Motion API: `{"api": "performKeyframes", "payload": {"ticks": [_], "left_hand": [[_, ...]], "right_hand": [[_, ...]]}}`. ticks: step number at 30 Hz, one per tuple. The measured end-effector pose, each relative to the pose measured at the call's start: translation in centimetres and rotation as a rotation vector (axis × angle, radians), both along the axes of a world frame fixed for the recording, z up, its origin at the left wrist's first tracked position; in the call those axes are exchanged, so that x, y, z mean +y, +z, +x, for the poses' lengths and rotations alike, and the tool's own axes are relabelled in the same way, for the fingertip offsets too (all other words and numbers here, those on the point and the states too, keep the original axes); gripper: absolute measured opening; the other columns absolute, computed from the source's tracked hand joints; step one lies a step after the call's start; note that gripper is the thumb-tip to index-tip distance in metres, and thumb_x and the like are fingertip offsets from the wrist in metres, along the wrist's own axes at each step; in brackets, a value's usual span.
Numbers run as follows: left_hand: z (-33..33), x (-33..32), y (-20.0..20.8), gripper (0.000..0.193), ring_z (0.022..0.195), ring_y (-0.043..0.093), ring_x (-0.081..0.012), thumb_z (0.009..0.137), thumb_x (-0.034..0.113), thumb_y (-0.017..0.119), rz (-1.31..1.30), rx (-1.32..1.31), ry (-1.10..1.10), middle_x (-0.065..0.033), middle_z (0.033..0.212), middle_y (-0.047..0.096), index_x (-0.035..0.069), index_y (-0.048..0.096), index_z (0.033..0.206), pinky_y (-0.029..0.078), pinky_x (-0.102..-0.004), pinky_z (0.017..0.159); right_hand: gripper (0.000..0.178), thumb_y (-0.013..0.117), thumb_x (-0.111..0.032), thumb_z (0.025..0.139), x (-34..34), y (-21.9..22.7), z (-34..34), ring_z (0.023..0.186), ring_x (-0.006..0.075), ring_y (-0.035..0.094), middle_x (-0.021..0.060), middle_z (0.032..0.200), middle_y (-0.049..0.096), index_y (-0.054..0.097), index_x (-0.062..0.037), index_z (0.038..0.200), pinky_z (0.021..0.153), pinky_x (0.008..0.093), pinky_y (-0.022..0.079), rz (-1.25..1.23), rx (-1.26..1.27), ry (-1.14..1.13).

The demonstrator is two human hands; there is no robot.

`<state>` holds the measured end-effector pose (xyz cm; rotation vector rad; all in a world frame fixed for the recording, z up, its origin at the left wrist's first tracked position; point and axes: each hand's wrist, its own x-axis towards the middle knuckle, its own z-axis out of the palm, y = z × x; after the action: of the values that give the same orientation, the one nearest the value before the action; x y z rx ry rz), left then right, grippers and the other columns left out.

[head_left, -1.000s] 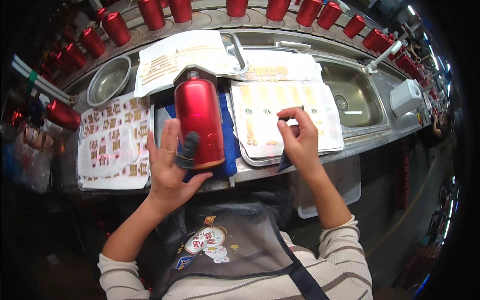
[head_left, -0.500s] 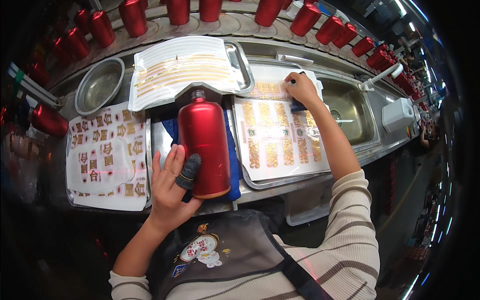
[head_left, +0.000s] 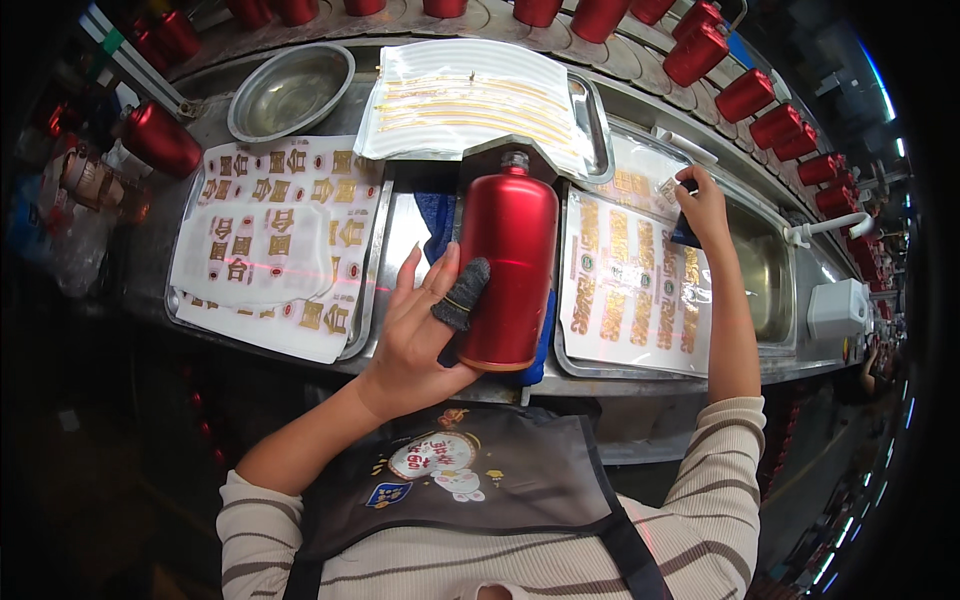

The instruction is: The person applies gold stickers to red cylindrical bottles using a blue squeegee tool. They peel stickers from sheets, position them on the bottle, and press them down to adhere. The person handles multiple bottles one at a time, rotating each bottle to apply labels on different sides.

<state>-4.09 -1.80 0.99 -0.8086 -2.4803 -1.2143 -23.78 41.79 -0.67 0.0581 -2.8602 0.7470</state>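
A glossy red bottle (head_left: 510,265) with a bare metal neck leans against a bent metal rest (head_left: 530,150), over blue cloth. My left hand (head_left: 410,335) grips its lower left side, with the thumb at the base and a dark knitted finger sleeve (head_left: 461,295) pressed to the wall; its other fingers are spread. Over the right tray, the fingers of my right hand (head_left: 706,208) are pinched at a small transfer decal (head_left: 667,190). A dark blue flat piece (head_left: 685,232) is held under that palm. Below lie sheets of gold decals (head_left: 620,270).
Decal sheets fill the left tray (head_left: 372,290). Behind stand a metal bowl (head_left: 290,92) and a tray of gold-striped strips (head_left: 470,100). A sink (head_left: 765,270), tap (head_left: 830,228) and white jug (head_left: 838,308) are at right. Red bottles line the conveyor (head_left: 470,25).
The view has swung, shifting the bench rightward and upward in the picture. My right fingers have drawn a small decal up from the sheet. My left hand stays on the bottle.
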Motion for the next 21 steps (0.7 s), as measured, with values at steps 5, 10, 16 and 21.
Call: {"api": "performKeyframes", "payload": {"ticks": [5,10,16,21], "left_hand": [[0.6,0.6,0.9,0.072,0.147,0.031,-0.0350,0.077,0.025,0.082,-0.122,-0.110,0.038,-0.0219,0.148,0.046,0.000,0.053,0.138,0.006,-0.0535,0.122],[0.1,0.5,0.7,0.082,0.120,0.057,-0.0375,0.072,0.030,0.086,0.054,-0.062,0.056,-0.0184,0.130,0.059,-0.002,0.048,0.137,0.021,-0.0598,0.117],[-0.1,0.5,0.1,0.082,0.122,0.054,-0.0406,0.072,0.027,0.086,0.162,-0.216,0.042,-0.0194,0.130,0.058,-0.003,0.047,0.138,0.028,-0.0507,0.117],[0.1,-0.2,0.3,0.097,0.131,0.047,-0.0395,0.071,0.030,0.087,0.239,-0.422,0.013,-0.0243,0.137,0.051,-0.005,0.036,0.145,0.031,-0.0453,0.115]], "right_hand": [[0.017,0.062,-0.006,0.087,-2.9,6.2,4.1,0.064,0.0072,0.045,0.0022,0.084,0.059,0.059,-0.0012,0.103,0.062,0.0240,0.041,0.024,0.135,0.060],[0.017,0.060,0.003,0.086,-9.8,12.8,10.1,0.065,-0.0008,0.043,-0.0026,0.092,0.059,0.061,-0.0005,0.102,0.060,0.0157,0.037,-0.257,0.001,0.205],[0.021,0.068,-0.001,0.085,-16.9,17.6,13.3,0.069,-0.0037,0.045,-0.0029,0.095,0.056,0.059,0.0016,0.104,0.060,0.0133,0.033,-0.443,-0.259,0.582],[0.018,0.067,0.002,0.085,-21.2,16.1,10.3,0.074,-0.0012,0.050,-0.0015,0.093,0.059,0.061,0.0011,0.102,0.058,0.0155,0.039,-0.357,-0.312,0.791]]}}
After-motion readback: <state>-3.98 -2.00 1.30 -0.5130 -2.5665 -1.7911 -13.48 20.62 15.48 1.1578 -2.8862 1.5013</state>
